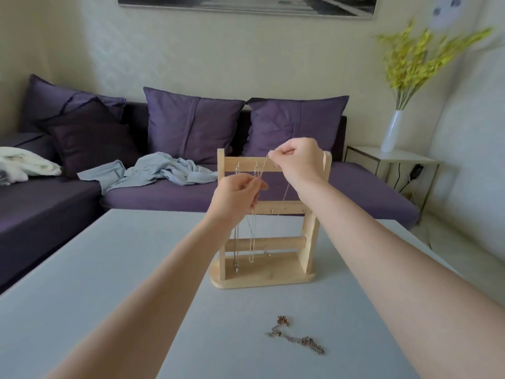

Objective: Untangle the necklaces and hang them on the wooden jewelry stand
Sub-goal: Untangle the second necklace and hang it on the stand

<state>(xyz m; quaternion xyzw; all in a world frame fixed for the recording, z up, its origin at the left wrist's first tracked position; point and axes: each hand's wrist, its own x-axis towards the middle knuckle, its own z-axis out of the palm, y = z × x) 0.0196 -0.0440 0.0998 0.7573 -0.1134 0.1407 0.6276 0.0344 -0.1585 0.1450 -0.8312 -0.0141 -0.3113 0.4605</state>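
Both arms extended forward; right hand (296,160) raised higher, fingers pinched closed; left hand (236,198) lower, fingers likewise pinched.

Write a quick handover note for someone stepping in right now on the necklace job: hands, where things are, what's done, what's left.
Left hand and right hand each pinch a thin chain at the top bar of the wooden stand.
Done: silver chains hang on the stand's left side.
Left: hook the held chain, then sort and hang the copper-coloured necklace lying on the table in front.
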